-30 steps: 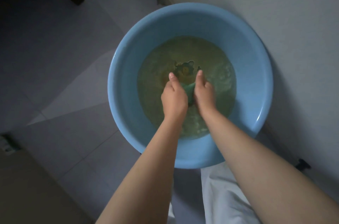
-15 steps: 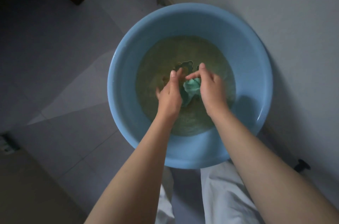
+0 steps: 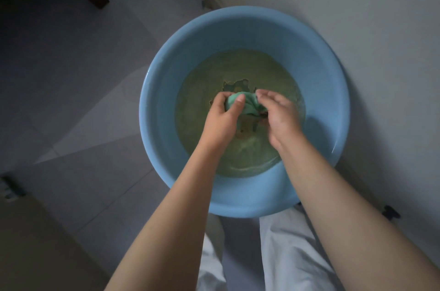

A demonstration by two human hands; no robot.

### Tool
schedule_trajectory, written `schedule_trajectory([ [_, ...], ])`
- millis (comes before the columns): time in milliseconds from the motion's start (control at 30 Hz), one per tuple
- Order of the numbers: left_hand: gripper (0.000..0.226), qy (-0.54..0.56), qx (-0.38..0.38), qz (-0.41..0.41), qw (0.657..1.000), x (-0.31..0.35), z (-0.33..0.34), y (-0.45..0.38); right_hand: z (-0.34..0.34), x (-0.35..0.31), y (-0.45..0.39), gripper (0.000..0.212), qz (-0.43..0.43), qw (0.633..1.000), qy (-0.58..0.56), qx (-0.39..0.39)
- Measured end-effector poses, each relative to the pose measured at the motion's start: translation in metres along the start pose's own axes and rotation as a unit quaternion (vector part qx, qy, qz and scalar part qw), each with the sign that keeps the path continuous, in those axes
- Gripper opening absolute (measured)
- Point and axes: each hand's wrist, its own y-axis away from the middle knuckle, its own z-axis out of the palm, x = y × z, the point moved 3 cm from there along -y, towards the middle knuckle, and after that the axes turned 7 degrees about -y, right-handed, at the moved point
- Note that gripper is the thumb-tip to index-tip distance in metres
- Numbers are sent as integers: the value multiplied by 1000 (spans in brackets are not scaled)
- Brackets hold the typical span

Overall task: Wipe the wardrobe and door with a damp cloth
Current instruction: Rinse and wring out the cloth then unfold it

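Left hand (image 3: 222, 119) and right hand (image 3: 279, 115) are both gripping the green cloth (image 3: 247, 103), fingers curled, over the basin's (image 3: 162, 90) twelve-o'clock water.

R hand (image 3: 281, 116) blurred – cloth (image 3: 247, 106) half-hidden.

Dim, bluish light throughout; darkest at upper left, motion blur on the right hand (image 3: 279, 119), wide-angle bending at edges.

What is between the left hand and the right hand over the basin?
In the head view, the green cloth is bunched between the left hand and the right hand; both grip it over the murky water in the blue basin.
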Motion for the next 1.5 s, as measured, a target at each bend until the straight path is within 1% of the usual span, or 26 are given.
schedule_trajectory([
  [67, 30, 14, 32, 15, 999, 3, -2, 0, 4, 9, 2, 11, 36, 999, -18, -26],
  [133, 27, 11, 66, 33, 997, 7, -3, 1, 10, 15, 2, 7, 48, 998, -21, -47],
  [200, 30, 8, 87, 45, 995, 6, -2, 0, 15, 23, 1, 12, 54, 997, 3, -59],
  [267, 34, 27, 97, 28, 995, 5, -2, 0, 21, 27, 2, 16, 77, 995, 21, -59],
  [300, 33, 49, 99, 11, 994, 5, -2, -1, 24, 29, 3, 20, 94, 993, 9, -66],
  [367, 29, 117, 92, -24, 989, 2, -2, -1, 29, 27, 5, 28, 138, 984, -65, -89],
  [433, 22, 161, 90, -37, 982, 2, -2, 0, 32, 24, 8, 31, 151, 978, -111, -92],
  [467, 20, 174, 92, -34, 980, 3, -3, 0, 32, 23, 7, 28, 135, 982, -108, -81],
  [533, 21, 212, 96, -32, 972, 2, -5, -1, 31, 22, 6, 18, 66, 995, -61, -41],
  [600, 24, 238, 95, -40, 966, 2, -5, -1, 30, 17, 8, 20, -25, 997, 67, -10],
  [633, 25, 250, 94, -46, 963, 2, -4, -2, 30, 14, 11, 21, -76, 987, 139, -1],
  [667, 24, 265, 93, -53, 958, 3, -4, -2, 31, 11, 15, 19, -125, 976, 180, -3],
  [733, 22, 303, 77, -76, 947, 5, -3, -3, 34, 5, 24, 12, -181, 966, 181, -31],
  [767, 21, 310, 66, -87, 945, 8, -3, -3, 35, 4, 27, 14, -188, 968, 160, -46],
  [833, 23, 276, 44, -95, 956, 13, -3, -3, 35, 1, 32, 25, -192, 971, 129, -67],
  [933, 31, 215, 21, -110, 970, 17, 3, 0, 34, 1, 34, 39, -195, 967, 147, -67],
  [1000, 43, 228, 9, -122, 966, 16, 8, 0, 37, 3, 33, 35, -194, 968, 139, -80],
  [1100, 64, 274, -16, -116, 955, 18, 12, -3, 41, 7, 33, 18, -216, 960, 146, -99],
  [1200, 75, 275, -54, -112, 954, 18, 16, -4, 36, 5, 32, 12, -236, 953, 176, -74],
  [1233, 77, 260, -53, -109, 958, 16, 16, -4, 34, 4, 31, 8, -239, 952, 184, -61],
  [1333, 74, 186, -14, -92, 978, 10, 16, -1, 35, 4, 31, 14, -243, 943, 221, -45],
  [1433, 62, 97, 7, -75, 992, 10, 18, 4, 35, 1, 33, 31, -273, 925, 264, -20],
  [1500, 58, 42, 9, -63, 997, 11, 18, 7, 32, -3, 31, 38, -255, 930, 266, -3],
])
